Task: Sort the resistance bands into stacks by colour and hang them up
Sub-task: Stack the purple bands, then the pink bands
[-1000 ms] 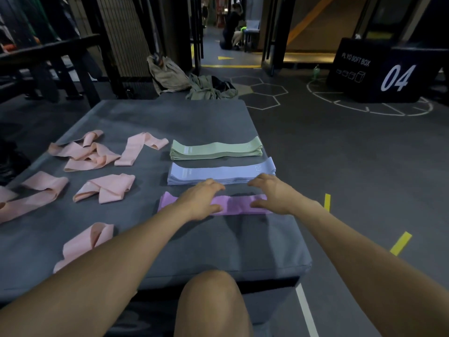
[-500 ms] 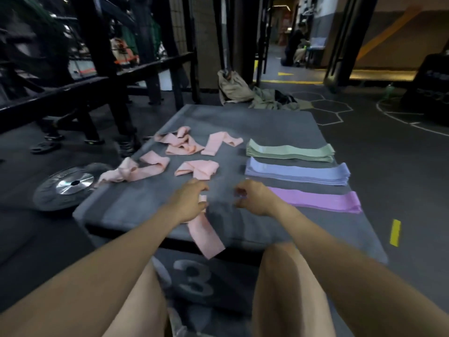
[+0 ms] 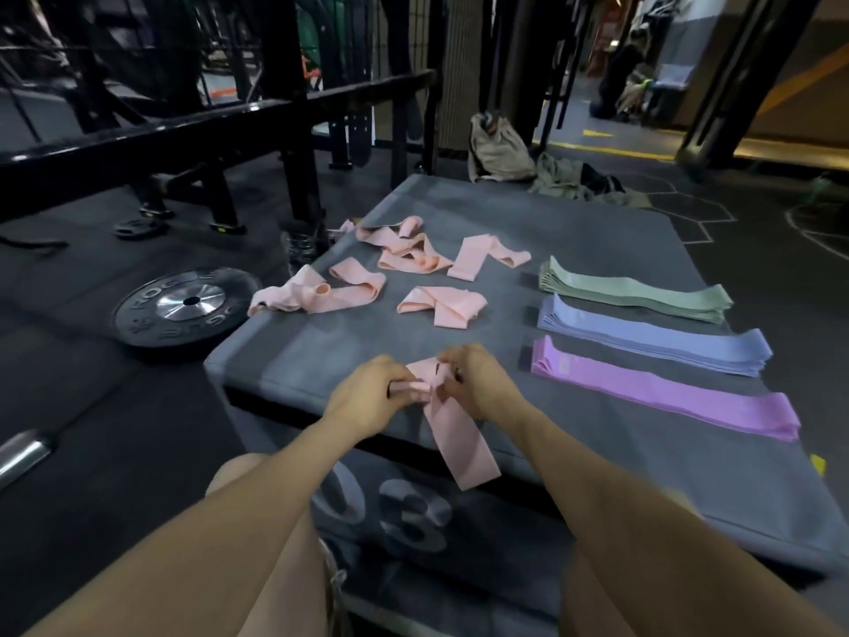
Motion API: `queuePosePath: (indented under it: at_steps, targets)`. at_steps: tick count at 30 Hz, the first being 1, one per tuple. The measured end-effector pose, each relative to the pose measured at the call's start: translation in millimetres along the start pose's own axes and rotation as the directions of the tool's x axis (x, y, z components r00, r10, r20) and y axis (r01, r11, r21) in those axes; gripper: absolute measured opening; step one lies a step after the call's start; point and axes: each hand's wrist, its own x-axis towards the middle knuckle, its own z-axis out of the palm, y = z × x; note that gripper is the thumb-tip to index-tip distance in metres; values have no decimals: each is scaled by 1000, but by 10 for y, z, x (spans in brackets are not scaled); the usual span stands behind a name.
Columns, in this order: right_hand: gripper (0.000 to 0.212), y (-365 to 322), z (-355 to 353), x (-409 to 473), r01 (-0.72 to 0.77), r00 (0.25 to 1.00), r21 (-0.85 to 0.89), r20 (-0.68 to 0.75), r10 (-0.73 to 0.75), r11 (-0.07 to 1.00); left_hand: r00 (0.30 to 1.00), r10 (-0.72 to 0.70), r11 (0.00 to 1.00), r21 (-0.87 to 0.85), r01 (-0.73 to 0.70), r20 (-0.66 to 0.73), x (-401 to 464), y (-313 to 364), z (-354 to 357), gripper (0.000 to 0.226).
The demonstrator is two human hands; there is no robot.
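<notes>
A pink band (image 3: pixel 459 445) hangs over the front edge of the grey plyo box (image 3: pixel 321 356). My left hand (image 3: pixel 367 395) and my right hand (image 3: pixel 475 383) both pinch its upper end, close together. Several loose pink bands (image 3: pixel 441 305) lie crumpled across the box's left and middle. On the right lie three flat stacks: green (image 3: pixel 634 291) at the back, blue (image 3: pixel 652 335) in the middle, purple (image 3: pixel 666 393) nearest me.
A black weight plate (image 3: pixel 183 305) lies on the floor left of the box. A black rack (image 3: pixel 285 108) stands behind it. Bags and clothes (image 3: pixel 528 163) lie on the floor beyond the box. A barbell end (image 3: pixel 23 452) shows at far left. My knees are below the box.
My hands left the purple stack and moved left to the pink band at the front edge. Both now pinch its end. The view has swung left.
</notes>
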Motion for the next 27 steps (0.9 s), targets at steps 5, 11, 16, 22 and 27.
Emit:
queuePosePath:
  at_steps: [5, 11, 16, 22, 27]
  targets:
    - [41, -50, -159, -59, -12, 991, 70, -134, 21, 997, 970, -121, 983, -162, 87, -211, 88, -59, -171, 12]
    - [44, -117, -543, -117, -42, 973, 98, -224, 64, 994, 928, -236, 913, -393, 110, -288, 236, -53, -580, 14]
    - [46, -280, -806, -188, 86, 973, 66, -219, -70, 994, 903, -294, 810, -583, 61, -314, 203, 38, -819, 16]
    - [33, -484, -1002, -270, 177, 960, 139, -244, -140, 974, 889, -324, 840, -531, 112, -325, 138, 202, -964, 16]
    - [23, -574, -1106, -284, 149, 948, 132, -302, -104, 980, 911, -149, 952, -304, 28, -385, 120, 430, -996, 32]
